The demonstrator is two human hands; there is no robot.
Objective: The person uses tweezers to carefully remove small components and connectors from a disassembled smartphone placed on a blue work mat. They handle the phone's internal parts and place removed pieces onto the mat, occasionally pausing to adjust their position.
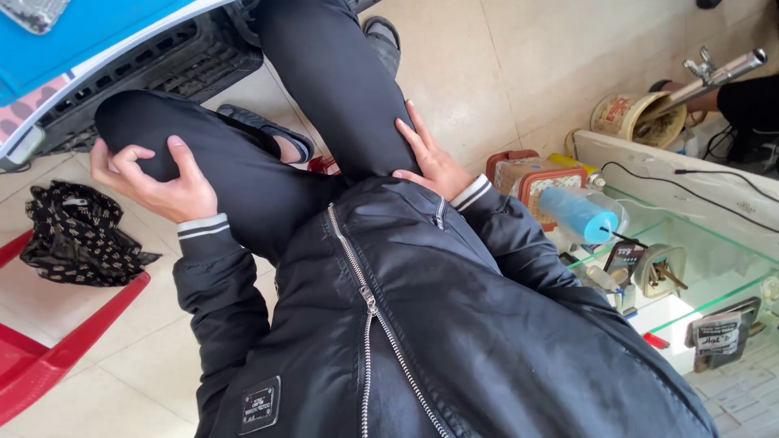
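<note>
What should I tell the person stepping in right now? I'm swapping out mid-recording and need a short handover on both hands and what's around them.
Left hand: empty, fingers curled, resting on the left knee of the black trousers.
Right hand: empty, laid flat on the right thigh.
Nothing is held by either hand.
Nearby on the right: a glass shelf unit with a blue cylinder in a clear container, small hardware parts and a patterned tin.
On the left: a black patterned cloth lying on a red plastic piece, and a black crate under a blue board.
No item shows any sign of handling; all sit untouched.
</note>
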